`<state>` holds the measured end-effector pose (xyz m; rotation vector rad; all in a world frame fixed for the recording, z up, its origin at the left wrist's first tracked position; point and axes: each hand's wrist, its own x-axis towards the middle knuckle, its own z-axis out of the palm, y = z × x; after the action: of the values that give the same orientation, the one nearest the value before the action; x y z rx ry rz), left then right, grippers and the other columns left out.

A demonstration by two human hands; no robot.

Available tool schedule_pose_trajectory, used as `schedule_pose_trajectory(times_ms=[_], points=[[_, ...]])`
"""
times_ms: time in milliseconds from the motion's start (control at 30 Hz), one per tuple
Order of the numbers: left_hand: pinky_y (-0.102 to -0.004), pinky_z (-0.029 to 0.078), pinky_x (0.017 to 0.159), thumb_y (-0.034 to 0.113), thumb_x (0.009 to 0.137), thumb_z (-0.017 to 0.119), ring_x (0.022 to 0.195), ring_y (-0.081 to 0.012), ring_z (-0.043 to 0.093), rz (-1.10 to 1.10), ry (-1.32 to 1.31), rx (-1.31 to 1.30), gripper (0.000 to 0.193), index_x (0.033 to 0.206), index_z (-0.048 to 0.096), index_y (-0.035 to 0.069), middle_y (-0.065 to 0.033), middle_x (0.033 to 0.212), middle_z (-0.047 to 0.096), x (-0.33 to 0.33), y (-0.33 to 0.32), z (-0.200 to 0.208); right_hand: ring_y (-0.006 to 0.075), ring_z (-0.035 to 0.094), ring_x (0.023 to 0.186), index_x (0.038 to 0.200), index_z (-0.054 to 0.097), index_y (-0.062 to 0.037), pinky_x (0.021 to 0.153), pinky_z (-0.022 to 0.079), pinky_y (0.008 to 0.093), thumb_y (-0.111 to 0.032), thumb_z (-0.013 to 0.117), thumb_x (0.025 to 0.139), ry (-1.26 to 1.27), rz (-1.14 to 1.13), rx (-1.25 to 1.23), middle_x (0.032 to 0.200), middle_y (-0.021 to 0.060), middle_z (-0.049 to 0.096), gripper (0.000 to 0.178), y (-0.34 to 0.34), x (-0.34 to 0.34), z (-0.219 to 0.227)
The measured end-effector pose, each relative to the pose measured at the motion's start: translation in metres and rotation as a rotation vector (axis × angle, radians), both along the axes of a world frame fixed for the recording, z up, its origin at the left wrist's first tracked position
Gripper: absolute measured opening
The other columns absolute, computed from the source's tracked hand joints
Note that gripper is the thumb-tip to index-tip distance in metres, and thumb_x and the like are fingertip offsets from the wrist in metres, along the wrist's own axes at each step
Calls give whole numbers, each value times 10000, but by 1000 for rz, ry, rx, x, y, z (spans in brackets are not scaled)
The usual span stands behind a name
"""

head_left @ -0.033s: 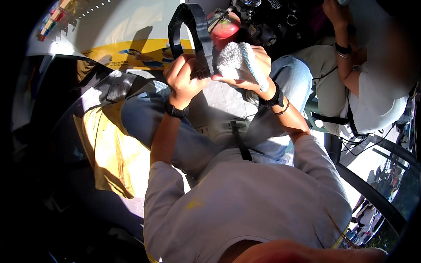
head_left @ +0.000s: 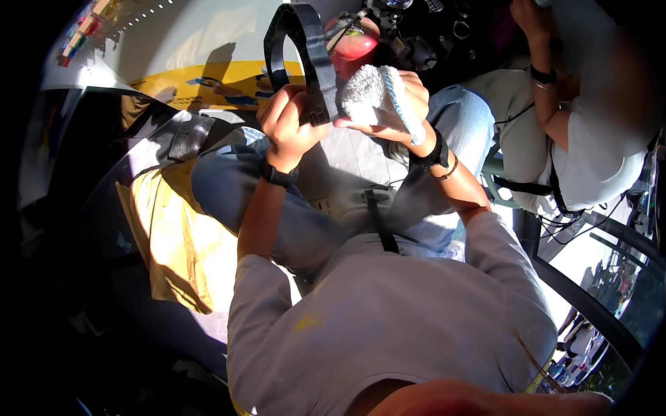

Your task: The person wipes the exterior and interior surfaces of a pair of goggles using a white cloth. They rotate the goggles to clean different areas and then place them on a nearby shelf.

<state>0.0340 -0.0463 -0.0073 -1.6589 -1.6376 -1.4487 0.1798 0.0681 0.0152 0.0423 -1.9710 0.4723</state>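
Note:
My left hand is closed around the lower part of a stiff black ring-shaped band, which stands up from my fist like a wide hoop. My right hand grips a bunched white terry cloth with a blue-stitched edge. The cloth is right beside the band, and I cannot tell whether they touch. Just beyond both hands lies a shiny red, apple-like round object, partly hidden by the band and the cloth.
A white and yellow printed board stands at the far left. Dark equipment crowds the far side. To the right sits another person. Yellow cloth hangs beside my left leg, and loose black cables lie at the right.
The black band and my left hand have shifted very slightly to the left. My right hand keeps its hold on the cloth, almost unmoved.

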Motion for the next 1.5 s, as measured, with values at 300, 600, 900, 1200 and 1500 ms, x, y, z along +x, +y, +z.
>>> schedule_pose_trajectory(times_ms=[300, 600, 900, 1200, 1500], points=[[-286, 451, 544, 133, 721, 730, 595, -212, 587, -112, -179, -15, 180, 759, 612, 3, -76, 727, 605, 3, 7, 6, 179, 572, 502, 830, 630, 8, 487, 445, 256, -271, 830, 639, 84, -38, -155, 652, 57, 609, 393, -5, -2, 5], [-231, 408, 668, 228, 825, 633, 711, -83, 492, -690, -1269, -376, 212, 898, 558, 44, -2, 768, 523, -3, 8, 5, 80, 567, 785, 1000, 605, -6, 703, 462, 216, -111, 697, 815, 41, -90, -814, 889, 17, 619, 231, 17, -4, 4], [-245, 446, 761, 477, 983, 252, 875, -100, 541, -573, -1346, -399, 558, 993, 541, 0, -64, 966, 587, -5, 10, -11, 303, 596, 630, 942, 626, -51, 560, 484, 336, -129, 662, 699, -286, 52, -267, 787, 112, 615, 257, -3, -20, -10], [-256, 410, 835, 487, 981, 217, 905, -126, 549, -639, -1342, -411, 630, 1051, 569, -30, -74, 986, 608, -4, 5, -14, 254, 574, 531, 818, 646, -73, 450, 443, 315, -175, 709, 585, -178, 26, -28, 704, 66, 615, 261, 5, -20, -18], [-294, 446, 656, 413, 976, 285, 655, -159, 527, -995, -1546, -441, 440, 897, 507, 42, -88, 715, 536, -11, 5, -1, 119, 610, 688, 873, 634, 54, 670, 481, 245, 40, 586, 700, -12, -233, -499, 770, 78, 658, 181, 20, -10, -9]])
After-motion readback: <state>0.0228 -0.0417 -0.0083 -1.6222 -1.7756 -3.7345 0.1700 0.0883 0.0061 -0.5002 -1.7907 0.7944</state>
